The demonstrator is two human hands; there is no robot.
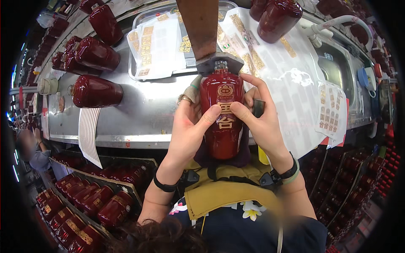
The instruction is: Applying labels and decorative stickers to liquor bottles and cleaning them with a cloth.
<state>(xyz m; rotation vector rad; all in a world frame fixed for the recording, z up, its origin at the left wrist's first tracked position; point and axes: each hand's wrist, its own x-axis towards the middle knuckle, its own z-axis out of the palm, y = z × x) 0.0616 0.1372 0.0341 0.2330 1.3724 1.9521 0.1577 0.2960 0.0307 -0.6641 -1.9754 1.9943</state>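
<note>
Here, both hands close around a dark red bottle at the picture's centre, its neck tucked under a grey jig at twelve o'clock. The left hand wraps its side, thumb pressed on the gold label; the right hand grips the other side, thumb likewise on the front. More red bottles lie on the steel bench toward ten o'clock, with label sheets in a tray at eleven.

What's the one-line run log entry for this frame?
left hand: holds red bottle | right hand: thumb on gold label | bottle neck: under jig | metal table: more bottles
</note>
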